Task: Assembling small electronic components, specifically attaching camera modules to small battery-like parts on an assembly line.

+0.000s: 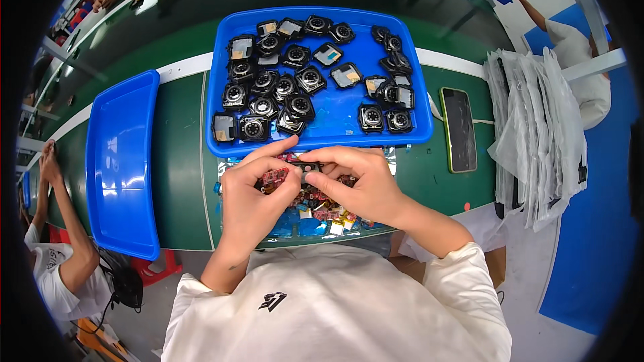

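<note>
My left hand (pixel 249 194) and my right hand (pixel 365 184) meet just in front of a blue tray (pixel 335 124). Between their fingertips is a small black watch case (pixel 310 167), pinched from both sides and partly hidden by the fingers. Beneath the hands lies a pile of small parts (pixel 329 211), red, gold, white and black, on a shiny clear and blue sheet (pixel 285 226). Many black watch cases (pixel 298 106) fill the tray, some with the round sensor side up, others showing a flat grey face.
A second blue tray (pixel 122 167), with nothing in it, leans at the left. Right of the full tray lies a phone (pixel 459 131) in a light green case. Stacked clear plastic bags (pixel 533 137) stand at the table's right end. Other people work at the left and far right.
</note>
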`<state>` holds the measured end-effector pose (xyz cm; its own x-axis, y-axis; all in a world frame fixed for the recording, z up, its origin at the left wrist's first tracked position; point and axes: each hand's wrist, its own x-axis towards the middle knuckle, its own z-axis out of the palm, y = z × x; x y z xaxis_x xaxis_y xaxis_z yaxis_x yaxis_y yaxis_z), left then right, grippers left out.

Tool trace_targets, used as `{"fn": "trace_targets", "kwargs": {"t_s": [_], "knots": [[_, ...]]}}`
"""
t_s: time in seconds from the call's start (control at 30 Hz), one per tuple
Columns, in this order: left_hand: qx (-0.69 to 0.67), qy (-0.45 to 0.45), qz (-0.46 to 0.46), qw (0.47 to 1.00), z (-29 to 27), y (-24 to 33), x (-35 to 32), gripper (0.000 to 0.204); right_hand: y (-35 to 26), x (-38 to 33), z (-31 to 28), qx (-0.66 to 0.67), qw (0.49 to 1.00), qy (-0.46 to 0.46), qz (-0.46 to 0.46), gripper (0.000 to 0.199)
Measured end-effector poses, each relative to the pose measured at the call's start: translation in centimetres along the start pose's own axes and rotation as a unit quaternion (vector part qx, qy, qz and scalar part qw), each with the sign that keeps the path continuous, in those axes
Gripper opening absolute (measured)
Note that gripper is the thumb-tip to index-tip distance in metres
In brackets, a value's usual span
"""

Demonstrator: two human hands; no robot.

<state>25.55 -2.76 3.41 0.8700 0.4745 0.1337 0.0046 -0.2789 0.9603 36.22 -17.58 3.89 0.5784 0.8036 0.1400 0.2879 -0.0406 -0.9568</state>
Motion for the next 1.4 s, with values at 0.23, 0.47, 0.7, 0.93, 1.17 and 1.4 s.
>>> {"fn": "trace_targets", "kwargs": {"t_s": [0.23, 0.47, 0.7, 0.93, 1.17, 1.4], "knots": [[-0.004, -0.003, -0.011, 1.0, 0.6, 0.6, -0.1, 0.009, 0.1, -0.2, -0.4, 0.005, 0.999, 0.047, -0.015, 0.016], [-0.051, 0.027, -0.016, 0.998, 0.6, 1.2, -0.5, 0.008, 0.5, 0.0, -0.9, 0.117, 0.987, 0.106, 0.029, 0.012], [0.043, 0.005, 0.049, 0.998, 0.2, 2.6, -0.5, 0.007, 0.3, 0.3, -1.2, 0.197, 0.975, 0.075, 0.077, 0.015], [-0.197, -0.051, -0.115, 0.972, 0.5, 1.4, -1.1, 0.009, 0.8, -0.2, -0.7, 0.055, 0.991, 0.113, -0.034, 0.016], [-0.266, -0.043, -0.111, 0.957, 0.9, 1.2, -0.5, 0.009, 0.3, -0.3, -1.1, 0.112, 0.99, 0.08, -0.044, 0.018], [-0.186, 0.012, -0.072, 0.98, 1.5, 1.1, -0.1, 0.014, 0.3, -0.4, -0.4, 0.145, 0.981, 0.121, -0.049, 0.017]]}}
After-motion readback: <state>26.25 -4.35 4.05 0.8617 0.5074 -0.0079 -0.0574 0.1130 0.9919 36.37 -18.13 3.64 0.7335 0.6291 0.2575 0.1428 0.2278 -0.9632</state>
